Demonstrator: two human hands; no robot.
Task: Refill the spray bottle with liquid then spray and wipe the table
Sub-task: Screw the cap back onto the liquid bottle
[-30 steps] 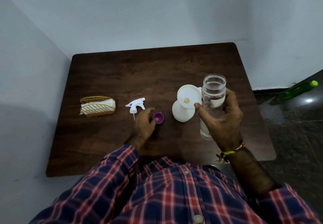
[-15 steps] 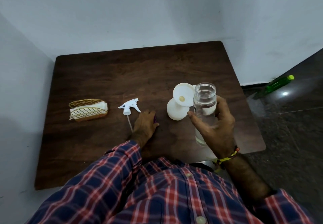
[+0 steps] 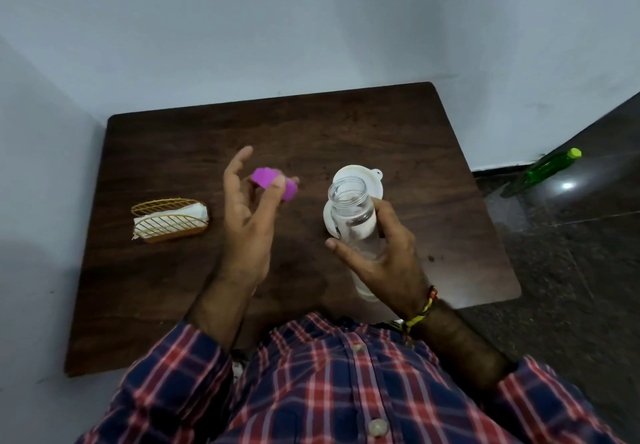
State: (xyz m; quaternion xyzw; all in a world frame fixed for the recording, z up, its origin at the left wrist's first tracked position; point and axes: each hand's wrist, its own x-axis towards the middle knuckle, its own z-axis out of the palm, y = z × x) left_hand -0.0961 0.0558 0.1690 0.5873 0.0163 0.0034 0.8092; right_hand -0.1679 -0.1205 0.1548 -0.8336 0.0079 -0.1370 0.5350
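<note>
My right hand point(image 3: 384, 260) grips a clear open-topped bottle point(image 3: 353, 215) with liquid in it, held tilted above the table's right half. Behind that bottle stands a white bottle with a white funnel point(image 3: 360, 175) on its neck, mostly hidden. My left hand point(image 3: 247, 215) is raised over the table's middle and pinches a purple cap point(image 3: 272, 184) between thumb and fingers. The white spray head is hidden behind my left hand.
A gold wire basket point(image 3: 169, 222) with white tissue sits at the left of the dark wooden table point(image 3: 311, 125). Walls close in at the back and left. A green bottle point(image 3: 547, 168) lies on the floor to the right.
My left hand picked the purple cap off the table and lifted it. The right hand keeps the clear bottle in about the same place.
</note>
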